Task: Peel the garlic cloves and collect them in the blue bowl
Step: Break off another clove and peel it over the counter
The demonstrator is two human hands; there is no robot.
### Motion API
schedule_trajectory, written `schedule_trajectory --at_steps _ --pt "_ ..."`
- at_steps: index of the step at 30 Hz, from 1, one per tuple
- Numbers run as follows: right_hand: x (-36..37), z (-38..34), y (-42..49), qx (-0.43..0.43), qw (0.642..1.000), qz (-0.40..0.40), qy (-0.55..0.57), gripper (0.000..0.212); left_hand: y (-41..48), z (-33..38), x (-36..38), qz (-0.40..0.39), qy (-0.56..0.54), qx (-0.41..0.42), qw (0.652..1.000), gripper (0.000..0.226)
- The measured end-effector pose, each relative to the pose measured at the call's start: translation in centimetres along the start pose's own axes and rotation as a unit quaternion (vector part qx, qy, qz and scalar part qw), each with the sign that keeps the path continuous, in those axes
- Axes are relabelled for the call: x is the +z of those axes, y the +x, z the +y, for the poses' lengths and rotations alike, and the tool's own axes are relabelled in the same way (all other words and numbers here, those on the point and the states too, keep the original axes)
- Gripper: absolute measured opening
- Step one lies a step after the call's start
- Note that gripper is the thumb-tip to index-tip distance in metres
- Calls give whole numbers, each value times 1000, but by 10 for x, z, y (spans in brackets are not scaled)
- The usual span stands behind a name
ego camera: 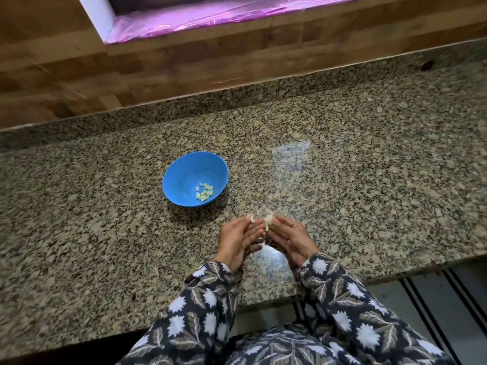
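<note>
1. The garlic piece is whitish, with dry papery skin hanging from it. It is held just above the granite counter, towards the front edge, to the right of the blue bowl and nearer to the person.
2. The right hand grips this piece with the thumb and curled fingers. The left hand pinches a pale scrap just beside it; I cannot tell if it is skin or a clove. The two hands are close together, with the fingertips almost meeting.
3. The fingers hide a big part of the garlic piece.
4. The bowl stands on the counter, apart from the hands. Inside lies a small heap of peeled cloves, pale yellow-green, on the side nearer to the person.
5. Behind the counter is a wooden wall, and above it a shiny pink foil. The sleeves are dark with white flowers and leaves.
</note>
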State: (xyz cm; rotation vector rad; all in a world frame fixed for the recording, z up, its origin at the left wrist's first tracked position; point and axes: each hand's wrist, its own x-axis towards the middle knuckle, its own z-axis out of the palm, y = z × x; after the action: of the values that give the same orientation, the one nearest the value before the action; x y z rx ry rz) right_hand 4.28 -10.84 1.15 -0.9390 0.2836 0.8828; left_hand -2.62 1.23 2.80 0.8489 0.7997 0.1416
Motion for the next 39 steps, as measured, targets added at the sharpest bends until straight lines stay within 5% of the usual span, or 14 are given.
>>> schedule_trajectory --at_steps 6,9,12,20,25,30,34,39 --pt "-3 0 -2 -9 999 3 -32 20 1 1 -8 8 -64 -3 998 17" --pt "-6 -2 -1 -85 976 49 -196 21 4 -1 -12 23 -12 19 999 19" --pt "-13 -9 5 -191 847 124 -480 26 6 -3 -17 41 76 29 996 20" --pt "-19 -1 20 -294 600 107 -736 48 5 0 -20 32 191 72 978 11" --pt "3 9 5 -316 691 -25 -649 33 4 -2 -19 10 288 89 953 17" --pt "6 14 5 -316 749 26 -582 21 2 -5 -18 7 319 124 940 14" --pt "5 13 8 -248 831 -4 -497 18 0 -2 -17 -12 345 163 924 10" --pt "4 9 9 -141 914 -49 -377 18 1 2 -20 -69 245 63 965 21"
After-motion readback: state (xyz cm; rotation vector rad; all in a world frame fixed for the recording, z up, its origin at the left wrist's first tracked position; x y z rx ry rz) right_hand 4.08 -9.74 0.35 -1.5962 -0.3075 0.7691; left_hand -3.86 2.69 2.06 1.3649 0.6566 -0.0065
